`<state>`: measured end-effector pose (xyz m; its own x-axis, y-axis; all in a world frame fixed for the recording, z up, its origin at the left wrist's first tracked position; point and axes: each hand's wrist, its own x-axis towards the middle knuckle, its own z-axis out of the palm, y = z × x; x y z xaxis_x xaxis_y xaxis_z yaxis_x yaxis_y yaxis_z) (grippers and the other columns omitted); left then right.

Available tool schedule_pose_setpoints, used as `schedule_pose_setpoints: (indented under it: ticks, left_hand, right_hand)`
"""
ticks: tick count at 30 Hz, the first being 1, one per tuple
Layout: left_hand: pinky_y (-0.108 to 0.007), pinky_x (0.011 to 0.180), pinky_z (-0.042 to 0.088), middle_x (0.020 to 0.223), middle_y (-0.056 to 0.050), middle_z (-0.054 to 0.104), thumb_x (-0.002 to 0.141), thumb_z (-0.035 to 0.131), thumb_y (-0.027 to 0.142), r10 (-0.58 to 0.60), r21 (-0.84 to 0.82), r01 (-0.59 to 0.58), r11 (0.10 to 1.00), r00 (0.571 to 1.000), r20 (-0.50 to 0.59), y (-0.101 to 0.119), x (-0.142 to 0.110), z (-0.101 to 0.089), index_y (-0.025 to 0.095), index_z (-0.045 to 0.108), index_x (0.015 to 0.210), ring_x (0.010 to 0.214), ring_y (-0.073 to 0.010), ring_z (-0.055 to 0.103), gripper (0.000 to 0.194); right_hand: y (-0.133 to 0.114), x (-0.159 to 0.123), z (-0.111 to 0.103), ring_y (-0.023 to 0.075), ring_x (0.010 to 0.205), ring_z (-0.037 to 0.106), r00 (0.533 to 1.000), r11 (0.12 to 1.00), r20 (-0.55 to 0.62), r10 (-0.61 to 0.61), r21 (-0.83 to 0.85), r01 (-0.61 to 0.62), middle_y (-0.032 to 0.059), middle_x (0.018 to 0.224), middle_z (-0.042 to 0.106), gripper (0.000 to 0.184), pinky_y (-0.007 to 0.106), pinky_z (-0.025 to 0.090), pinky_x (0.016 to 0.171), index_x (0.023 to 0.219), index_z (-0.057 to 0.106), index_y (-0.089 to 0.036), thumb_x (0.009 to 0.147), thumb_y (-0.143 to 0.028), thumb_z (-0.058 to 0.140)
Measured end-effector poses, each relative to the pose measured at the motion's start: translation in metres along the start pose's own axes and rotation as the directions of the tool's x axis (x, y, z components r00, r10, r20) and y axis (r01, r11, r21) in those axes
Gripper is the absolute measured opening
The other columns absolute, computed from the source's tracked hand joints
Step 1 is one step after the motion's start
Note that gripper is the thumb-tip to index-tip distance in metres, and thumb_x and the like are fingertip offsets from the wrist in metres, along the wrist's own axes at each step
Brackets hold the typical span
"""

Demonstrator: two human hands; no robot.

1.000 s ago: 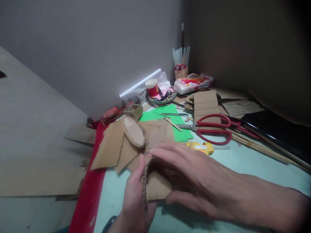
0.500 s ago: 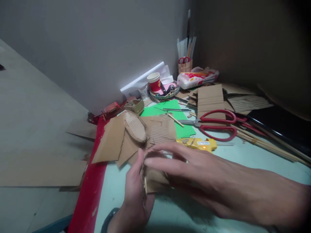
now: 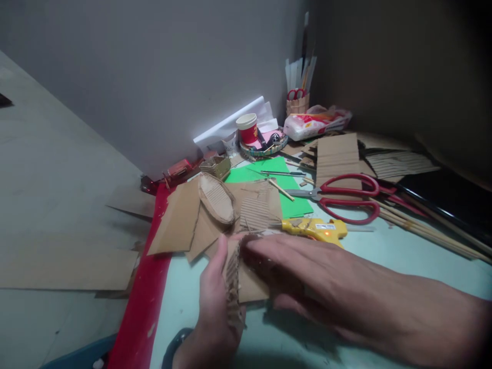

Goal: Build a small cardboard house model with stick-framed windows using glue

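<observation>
My left hand (image 3: 212,307) is closed around a small piece of corrugated cardboard (image 3: 246,282), its thumb up along the ribbed strip on the piece's left edge. My right hand (image 3: 303,277) lies over the same piece from the right, fingers stretched along its top and pressing on it. Just beyond my fingers lie a pile of cardboard sheets (image 3: 180,218) and an oval cardboard boat-like shape (image 3: 216,198). A yellow glue gun (image 3: 315,228) rests right behind my right hand.
Red scissors (image 3: 344,197), a green sheet (image 3: 274,184), wooden sticks (image 3: 426,225), a red paper cup (image 3: 248,129), a pen holder (image 3: 298,102) and a tissue pack (image 3: 317,123) crowd the pale green table (image 3: 384,256). A red strip (image 3: 144,297) borders its left edge.
My right hand has slid a little lower over the cardboard piece, and the piece has been turned slightly in my left hand. The view has shifted a bit.
</observation>
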<state>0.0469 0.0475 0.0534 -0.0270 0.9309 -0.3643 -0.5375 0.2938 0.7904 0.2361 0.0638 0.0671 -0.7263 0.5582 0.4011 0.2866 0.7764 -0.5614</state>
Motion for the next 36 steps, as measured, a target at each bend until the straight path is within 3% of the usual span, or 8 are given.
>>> schedule_pose_setpoints:
  ticks: [3,8,13,16,20,26,36]
  left_hand:
    - [-0.051,0.097,0.059,0.078,-0.007,0.082,0.094,0.066,0.052,-0.057,-0.014,0.057,0.998,0.998,-0.004,-0.003,0.004,-0.004,0.022,0.085,0.091,0.105,-0.0375,0.077,0.035]
    - [-0.046,0.102,0.057,0.085,-0.006,0.082,0.092,0.07,0.047,-0.054,-0.004,0.054,0.999,0.996,0.065,-0.001,-0.001,0.0,0.024,0.084,0.093,0.106,-0.0343,0.075,0.027]
    - [-0.029,0.074,0.062,0.07,-0.001,0.077,0.096,0.068,0.039,-0.028,-0.005,0.028,1.0,0.998,0.063,-0.003,-0.004,0.005,0.021,0.085,0.095,0.073,-0.0208,0.076,0.025]
    - [-0.025,0.065,0.06,0.072,-0.001,0.078,0.097,0.067,0.039,-0.016,-0.01,0.017,1.0,0.999,0.047,-0.006,-0.005,0.006,0.021,0.085,0.094,0.068,-0.0183,0.074,0.026]
    - [-0.03,0.08,0.061,0.086,-0.004,0.082,0.098,0.066,0.036,-0.048,-0.029,0.049,0.998,0.998,0.037,-0.01,-0.006,0.001,0.021,0.084,0.099,0.086,-0.0227,0.078,0.023]
    - [-0.035,0.097,0.056,0.092,-0.003,0.081,0.093,0.073,0.036,-0.087,-0.065,0.093,0.994,0.992,0.087,-0.013,0.002,-0.01,0.019,0.081,0.1,0.101,-0.024,0.075,0.02]
    - [-0.032,0.096,0.057,0.09,-0.003,0.083,0.095,0.071,0.026,-0.143,-0.199,0.146,0.969,0.989,0.032,-0.008,0.005,-0.007,0.015,0.081,0.102,0.081,-0.0173,0.076,0.016]
  right_hand:
    - [0.0,-0.001,0.003,0.0224,0.135,0.058,1.0,0.998,0.014,0.024,-0.065,-0.023,0.0129,0.149,0.059,0.049,0.036,0.055,0.11,0.151,0.042,-0.014,0.105,-0.021,0.053]
    - [-0.004,0.003,0.001,0.0303,0.118,0.063,0.999,0.995,-0.006,0.053,-0.083,-0.053,0.0165,0.137,0.065,0.041,0.048,0.06,0.099,0.141,0.055,-0.01,0.102,-0.021,0.055]
    - [-0.005,0.003,0.013,0.0313,0.125,0.055,0.984,0.997,-0.164,0.073,-0.01,-0.075,0.0175,0.143,0.059,0.032,0.05,0.056,0.102,0.131,0.06,-0.013,0.1,-0.02,0.056]
    - [-0.004,0.004,0.023,0.0296,0.13,0.052,0.966,0.994,-0.235,0.109,0.016,-0.108,0.0168,0.145,0.056,0.024,0.05,0.054,0.104,0.122,0.063,-0.016,0.1,-0.017,0.054]
    - [-0.004,0.009,0.027,0.0269,0.126,0.057,0.922,0.998,-0.383,0.058,-0.011,-0.068,0.0183,0.137,0.063,0.018,0.046,0.056,0.099,0.098,0.065,-0.019,0.099,-0.008,0.051]
    - [-0.003,0.012,0.021,0.0256,0.121,0.062,0.878,0.999,-0.477,-0.025,-0.039,0.007,0.0183,0.13,0.07,0.019,0.043,0.055,0.102,0.086,0.068,-0.017,0.098,-0.008,0.057]
    - [-0.003,0.006,-0.003,0.0205,0.116,0.068,0.839,0.991,-0.527,-0.134,-0.075,0.111,0.0131,0.118,0.078,0.017,0.038,0.05,0.105,0.096,0.071,-0.014,0.094,-0.001,0.06]
